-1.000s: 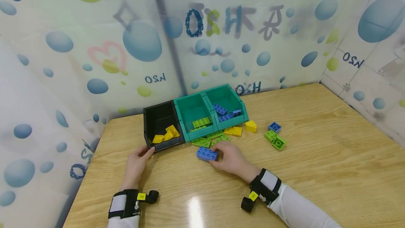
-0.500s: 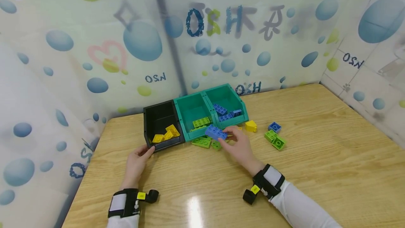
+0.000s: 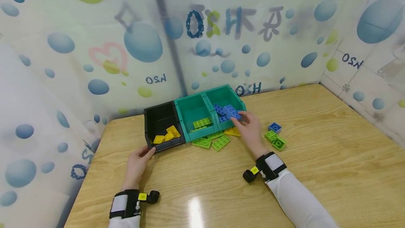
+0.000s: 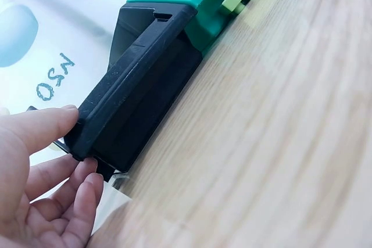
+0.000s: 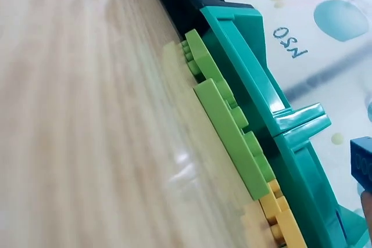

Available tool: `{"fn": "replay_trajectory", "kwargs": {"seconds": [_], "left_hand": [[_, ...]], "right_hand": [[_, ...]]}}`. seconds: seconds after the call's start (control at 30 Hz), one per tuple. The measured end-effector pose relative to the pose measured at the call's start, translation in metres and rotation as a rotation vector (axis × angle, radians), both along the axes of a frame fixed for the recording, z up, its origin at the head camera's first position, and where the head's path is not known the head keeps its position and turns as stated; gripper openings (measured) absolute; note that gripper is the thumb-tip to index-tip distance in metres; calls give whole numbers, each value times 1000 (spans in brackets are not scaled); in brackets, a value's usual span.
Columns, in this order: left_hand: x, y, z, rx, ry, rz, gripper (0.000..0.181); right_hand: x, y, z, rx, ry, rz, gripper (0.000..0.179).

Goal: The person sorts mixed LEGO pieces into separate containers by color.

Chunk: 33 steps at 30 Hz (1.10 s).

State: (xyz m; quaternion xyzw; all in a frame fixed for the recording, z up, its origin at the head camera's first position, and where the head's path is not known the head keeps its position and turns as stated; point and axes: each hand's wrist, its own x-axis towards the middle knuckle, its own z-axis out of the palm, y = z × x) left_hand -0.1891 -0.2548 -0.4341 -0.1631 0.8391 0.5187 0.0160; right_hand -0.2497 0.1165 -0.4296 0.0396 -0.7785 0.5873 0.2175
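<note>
My left hand (image 3: pixel 139 163) grips the near left corner of the black bin (image 3: pixel 160 118); in the left wrist view the thumb (image 4: pixel 49 125) lies on its rim, with fingers curled below. Several yellow bricks (image 3: pixel 168 135) lie in that bin. My right hand (image 3: pixel 252 133) pinches a blue building brick (image 3: pixel 231 111) over the front of the right green bin (image 3: pixel 223 95), above other blue bricks (image 3: pixel 219 109). At the right edge of the right wrist view, the held brick (image 5: pixel 361 164) and a fingertip show. Green bricks (image 3: pixel 201 122) sit in the middle green bin (image 3: pixel 191 106).
Loose green bricks (image 3: pixel 221 143) and yellow bricks (image 3: pixel 232 131) lie along the front of the green bins. Farther right on the wooden table (image 3: pixel 329 140) are a small blue brick (image 3: pixel 274 127) and two green ones (image 3: pixel 275 140). A patterned curtain (image 3: pixel 202 62) hangs behind.
My right hand has lifted the blue brick from the table and carried it up and right, over the right green bin. My left hand has stayed on the black bin's corner.
</note>
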Motion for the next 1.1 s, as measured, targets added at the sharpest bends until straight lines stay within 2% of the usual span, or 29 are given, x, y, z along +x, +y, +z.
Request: {"fn": "replay_trajectory", "kwargs": {"seconds": [0.13, 0.27, 0.4, 0.6, 0.77, 0.93, 1.1], "left_hand": [[0, 2, -1, 5, -3, -6, 67], [-1, 3, -1, 5, 3, -10, 64], [-1, 3, -2, -2, 23, -12, 58], [0, 4, -1, 1, 26, -7, 58], [0, 3, 0, 6, 14, 0, 59], [-1, 1, 0, 17, 13, 8, 61], [0, 0, 1, 25, 6, 11, 61]], "right_hand": [[-9, -3, -4, 49, -39, -18, 33], [-14, -9, -7, 218, -79, -47, 36], [-14, -16, -9, 381, -41, -61, 34], [-13, -20, -10, 491, 17, -25, 21], [-14, -20, -9, 508, 21, 39, 22], [-13, -20, -7, 472, -43, 147, 31], [-7, -18, -6, 358, 31, 148, 23]]}}
